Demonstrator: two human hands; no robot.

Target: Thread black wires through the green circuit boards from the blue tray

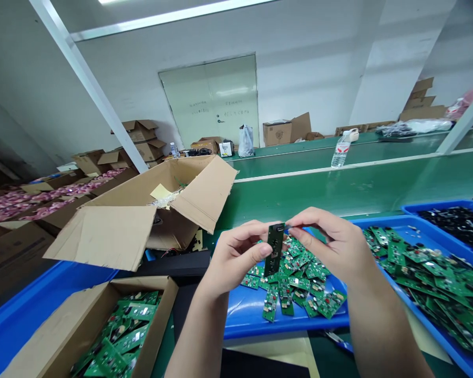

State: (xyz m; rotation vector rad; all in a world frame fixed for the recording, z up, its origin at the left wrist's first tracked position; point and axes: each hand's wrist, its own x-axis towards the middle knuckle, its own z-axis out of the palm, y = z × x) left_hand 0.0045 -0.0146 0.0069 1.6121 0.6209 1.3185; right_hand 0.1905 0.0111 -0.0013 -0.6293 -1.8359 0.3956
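My left hand (240,254) grips a narrow circuit board (274,249) between thumb and fingers, held upright with its dark face turned sideways. At the board's top right corner, the thumb and forefinger of my right hand (331,241) are pinched together on something small and dark that I cannot make out. Below both hands lies a blue tray (244,315) with a heap of green circuit boards (299,281), each carrying small components. Part of that heap is hidden behind my hands.
To the right, another blue tray (394,281) holds piled green boards, and a further tray (437,205) holds black parts. An opened carton (114,231) stands left, above a smaller cardboard box (157,315) of boards. A water bottle (341,149) stands on the green bench (284,191).
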